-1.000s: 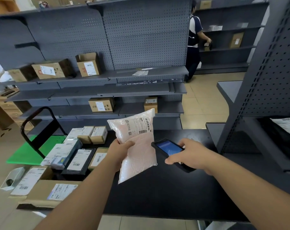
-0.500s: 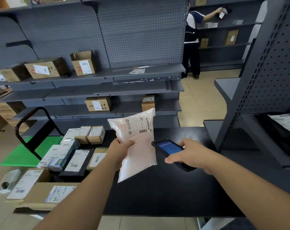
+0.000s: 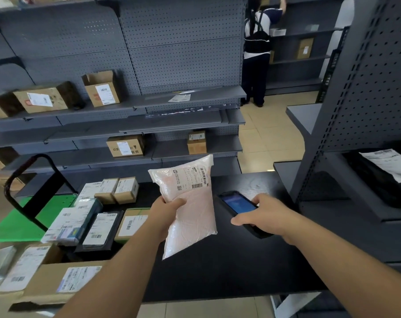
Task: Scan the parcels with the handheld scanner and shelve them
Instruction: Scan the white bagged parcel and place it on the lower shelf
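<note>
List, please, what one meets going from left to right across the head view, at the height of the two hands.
Green flat cart deck → black flat parcel with white label → left hand → white plastic pouch parcel → black handheld scanner → right hand → grey metal shelf post.

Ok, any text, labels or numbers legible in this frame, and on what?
None can be read.
White pouch label: barcodes and print, too small.
Scanner screen: blue, blurred.
Box on the shelf: dark characters, blurred.
Parcels on the table and black bag label: too small.
</note>
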`<state>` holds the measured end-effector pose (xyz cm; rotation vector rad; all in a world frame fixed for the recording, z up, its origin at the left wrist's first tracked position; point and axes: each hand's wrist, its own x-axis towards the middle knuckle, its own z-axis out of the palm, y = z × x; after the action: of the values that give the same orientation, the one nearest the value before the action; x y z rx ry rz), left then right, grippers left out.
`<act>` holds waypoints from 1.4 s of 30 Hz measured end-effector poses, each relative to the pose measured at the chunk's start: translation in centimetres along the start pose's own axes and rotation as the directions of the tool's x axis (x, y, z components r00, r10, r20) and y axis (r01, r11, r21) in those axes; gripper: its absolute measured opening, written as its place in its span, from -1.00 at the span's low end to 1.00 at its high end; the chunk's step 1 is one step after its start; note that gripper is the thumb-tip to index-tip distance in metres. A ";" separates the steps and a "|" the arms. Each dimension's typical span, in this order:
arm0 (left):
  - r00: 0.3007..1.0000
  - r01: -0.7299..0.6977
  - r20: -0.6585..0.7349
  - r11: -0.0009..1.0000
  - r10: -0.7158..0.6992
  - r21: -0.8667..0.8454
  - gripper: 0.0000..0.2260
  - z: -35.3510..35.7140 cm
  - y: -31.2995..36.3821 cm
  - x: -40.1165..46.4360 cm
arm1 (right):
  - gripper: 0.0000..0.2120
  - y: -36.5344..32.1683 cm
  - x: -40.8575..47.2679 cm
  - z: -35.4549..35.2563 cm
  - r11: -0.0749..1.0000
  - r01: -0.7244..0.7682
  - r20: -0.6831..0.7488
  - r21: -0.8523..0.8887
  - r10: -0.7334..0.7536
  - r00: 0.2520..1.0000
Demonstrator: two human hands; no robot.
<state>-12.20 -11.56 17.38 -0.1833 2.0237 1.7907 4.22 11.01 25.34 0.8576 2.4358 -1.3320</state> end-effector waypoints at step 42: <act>0.771 0.035 0.575 0.920 -0.273 0.390 -0.85 38.4 -13.5 -30.8 | -0.35 42.5 -30.0 -14.4 0.762 -0.167 -0.441 0.626 0.523 0.729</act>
<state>29.27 18.01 14.47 0.3106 1.7269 1.1286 54.56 29.02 18.02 2.0803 2.0436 -1.8312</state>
